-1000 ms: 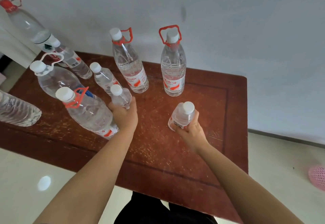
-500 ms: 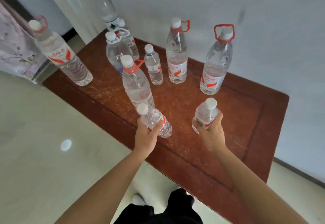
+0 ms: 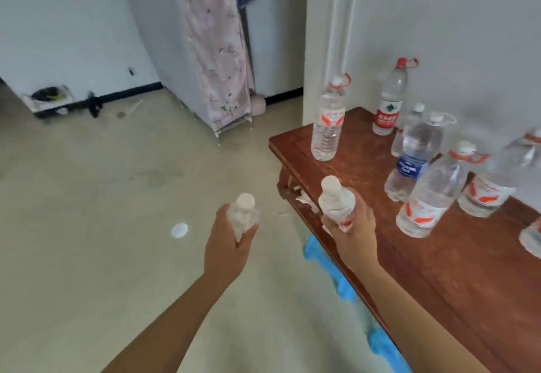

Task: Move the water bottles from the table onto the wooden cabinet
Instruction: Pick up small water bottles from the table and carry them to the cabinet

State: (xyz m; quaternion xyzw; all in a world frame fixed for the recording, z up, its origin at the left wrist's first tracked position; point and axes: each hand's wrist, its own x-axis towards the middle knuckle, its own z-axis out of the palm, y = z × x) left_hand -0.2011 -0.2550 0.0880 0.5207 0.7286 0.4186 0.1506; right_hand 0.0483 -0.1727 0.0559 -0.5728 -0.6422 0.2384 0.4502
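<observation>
Pale floor filled the left half of the view, with a white wall behind it and a pink flowered cloth hanging over a metal rack near the corner. A small bright spot of light lay on the floor just left of the hands.

Left hand was out over the floor, clear of the wood, its fingers wrapped round a small water bottle with a white cap, held upright. Right hand was at the near left edge of the brown wooden surface, fingers closed round a second small bottle that tilted slightly left, a red mark showing on its label.

Something bright blue showed below the surface's edge; what it was could not be told.

Farther right, the other bottles stood on the surface: a tall one with a red handle near the left corner, a red-labelled one by the wall, a blue-labelled one, and several blurred red-marked ones toward the right edge.
</observation>
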